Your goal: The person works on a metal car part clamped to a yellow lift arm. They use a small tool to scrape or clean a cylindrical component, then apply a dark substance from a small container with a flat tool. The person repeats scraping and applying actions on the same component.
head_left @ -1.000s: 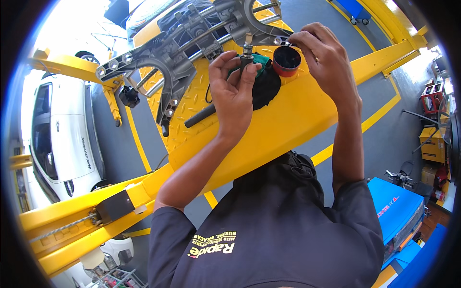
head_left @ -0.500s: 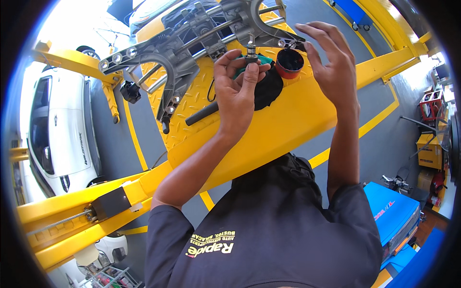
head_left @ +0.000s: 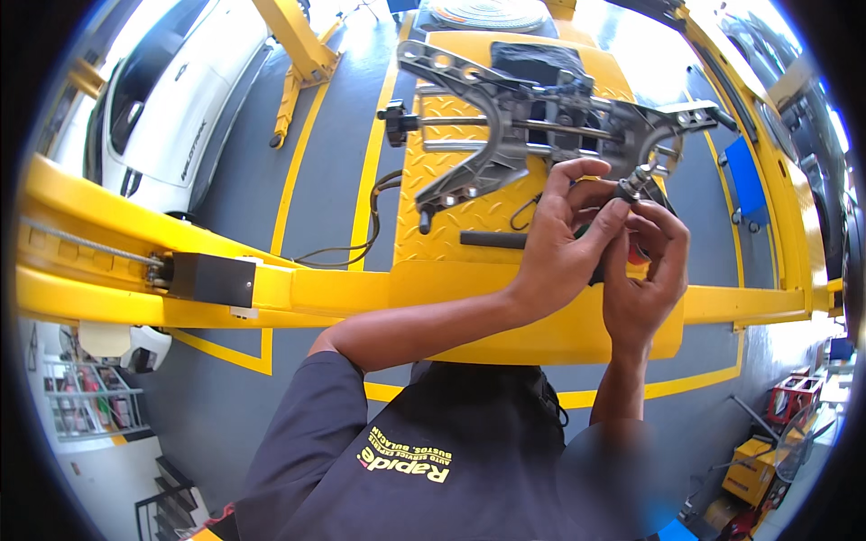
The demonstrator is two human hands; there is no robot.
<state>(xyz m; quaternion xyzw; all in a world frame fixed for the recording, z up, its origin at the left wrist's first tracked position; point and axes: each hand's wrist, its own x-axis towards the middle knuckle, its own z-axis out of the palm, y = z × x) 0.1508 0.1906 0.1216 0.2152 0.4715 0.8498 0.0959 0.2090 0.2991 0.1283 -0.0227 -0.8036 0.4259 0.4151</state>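
A small metal stem-like part [head_left: 636,181] with stepped rings and a dark base is pinched in the fingertips of my left hand [head_left: 561,251]. Against that base, the curled fingers of my right hand [head_left: 651,275] meet my left thumb. Just beyond both hands lies a grey metal wheel clamp [head_left: 496,167] with curved arms and parallel rods. A red round container [head_left: 637,256] shows only in part behind my right fingers. Left of my left wrist, a black bar [head_left: 492,239] rests on the yellow surface.
A yellow lift beam [head_left: 352,293] crosses in front of me, joined to a yellow tread-plate platform [head_left: 469,212] under the clamp. Black cables [head_left: 361,248] loop down at its left. A white vehicle [head_left: 185,108] stands at far left, a blue wheeled cabinet [head_left: 745,185] at right.
My right hand, apart and spread before, has come in to the metal part and closed its fingers there. The view has turned, so the clamp and platform sit further right.
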